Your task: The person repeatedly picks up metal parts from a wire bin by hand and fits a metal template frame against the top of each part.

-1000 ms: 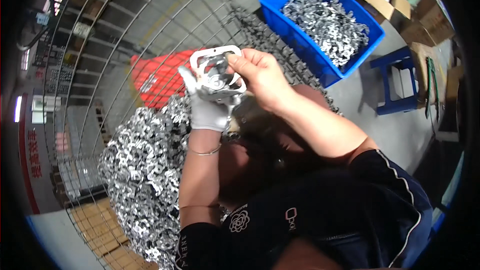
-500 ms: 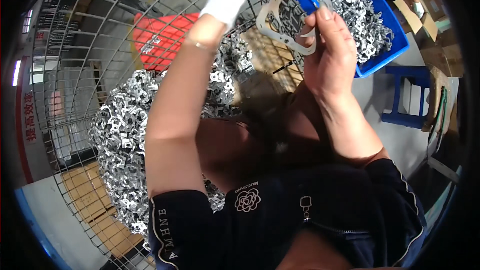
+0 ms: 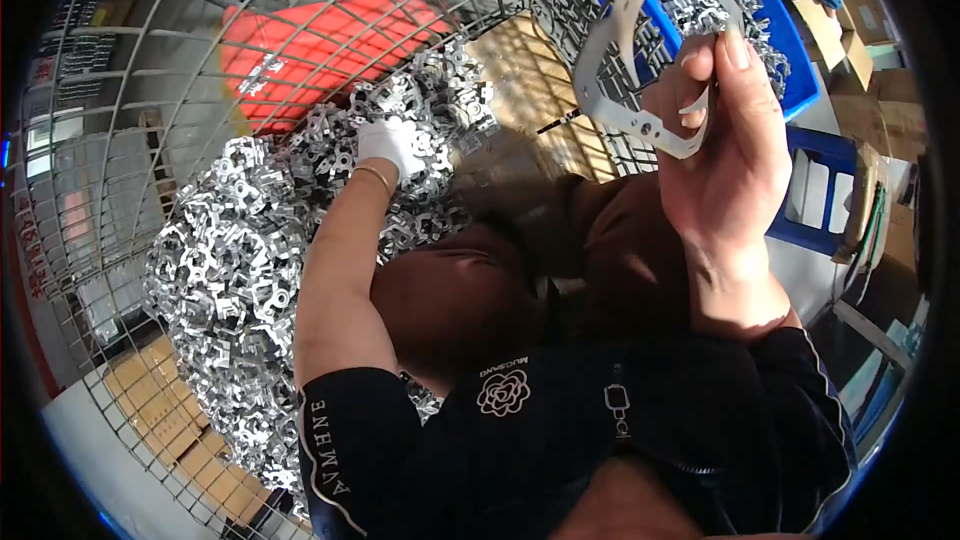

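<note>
A flat, pale curved plate (image 3: pixel 645 124) with small holes and a hooked prong is pinched between the thumb and fingers of my right hand (image 3: pixel 728 130). It is held up in front of the blue bin. My left hand (image 3: pixel 388 145), in a white glove, rests on a large heap of small silvery metal clips (image 3: pixel 235 290). Its fingertips are lost among the parts, so I cannot make out whether they grip any.
A wire mesh cage (image 3: pixel 130 70) surrounds the heap, with cardboard (image 3: pixel 525 65) on its floor. Behind lies a red sack (image 3: pixel 320 50). A blue bin (image 3: pixel 803 90) of similar clips stands at the far right, near a blue stool (image 3: pixel 825 175) and cardboard boxes (image 3: pixel 880 110).
My gloved left hand has come down from near the cage's far side onto the heap. My right hand, still pinching the plate, appears farther right and slightly lower.
</note>
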Demonstrator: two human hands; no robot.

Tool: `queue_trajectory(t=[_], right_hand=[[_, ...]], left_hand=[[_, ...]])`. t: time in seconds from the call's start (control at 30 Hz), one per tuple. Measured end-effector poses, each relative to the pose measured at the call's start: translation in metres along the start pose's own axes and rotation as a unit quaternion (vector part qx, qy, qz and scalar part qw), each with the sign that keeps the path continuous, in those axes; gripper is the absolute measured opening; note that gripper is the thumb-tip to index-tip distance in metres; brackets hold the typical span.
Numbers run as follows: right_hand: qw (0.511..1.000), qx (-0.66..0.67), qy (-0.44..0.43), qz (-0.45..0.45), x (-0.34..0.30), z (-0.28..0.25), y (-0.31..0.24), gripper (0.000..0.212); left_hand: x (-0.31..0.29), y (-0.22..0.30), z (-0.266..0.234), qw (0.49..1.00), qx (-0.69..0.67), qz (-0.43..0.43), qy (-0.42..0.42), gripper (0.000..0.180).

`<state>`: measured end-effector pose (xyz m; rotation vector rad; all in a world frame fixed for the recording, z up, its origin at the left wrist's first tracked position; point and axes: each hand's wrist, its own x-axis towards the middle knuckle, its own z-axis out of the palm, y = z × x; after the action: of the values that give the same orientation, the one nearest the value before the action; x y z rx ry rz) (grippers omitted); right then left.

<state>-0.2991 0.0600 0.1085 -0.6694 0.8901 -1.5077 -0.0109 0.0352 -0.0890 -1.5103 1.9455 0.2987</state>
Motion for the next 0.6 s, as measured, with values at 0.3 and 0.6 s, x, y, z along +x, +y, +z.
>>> queue_trajectory(t=[0.3,0.6], right_hand=[[0.995,0.083,-0.060,0.013,-0.001,-0.004,0.004,0.014],[0.990,0.080,-0.112,0.009,-0.010,0.005,0.008,0.016]], left_hand=[[0.001,-0.005,0.022,0.997,-0.008,0.018,0.069,0.031],[-0.044,-0.055,-0.043,0.631,-0.671,-0.085,0.380,0.036]])
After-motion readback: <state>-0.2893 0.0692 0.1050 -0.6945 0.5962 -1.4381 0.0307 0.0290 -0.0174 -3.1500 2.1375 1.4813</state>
